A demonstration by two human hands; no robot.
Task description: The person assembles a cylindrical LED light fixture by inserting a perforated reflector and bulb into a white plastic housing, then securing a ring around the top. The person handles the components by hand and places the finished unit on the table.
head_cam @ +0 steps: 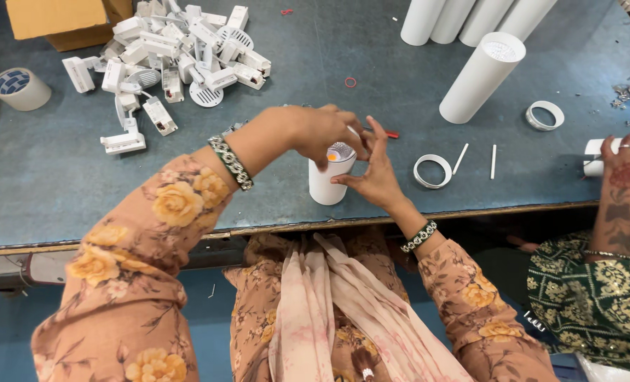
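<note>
Grey-blue and scuffed, the table (371, 64) fills the head view, its near edge running just in front of our lap. We hold a short white tube (327, 182) upright near the middle of that near edge, its open top facing us so the ribbed insert and orange spot inside can be seen while we work on it. Our left hand (322, 134) arches over the rim from above, wrist bent, fingers curled down and closed on the top edge. Our right hand (376, 175) comes in from the side, thumb and fingertips lightly pinching the tube's wall and rim, the other fingers raised and spread; it steadies the tube.

A white ring (432, 170) and two thin white sticks (460, 158) lie just right of the tube, within easy reach. Taller white tubes (482, 78) stand toward the far right corner, and a heap of white plastic parts (177, 60) sits at the far left beside a roll of tape (20, 89) and a cardboard box (64, 21). At the right edge another person's hand (629, 170) grips a similar tube.
</note>
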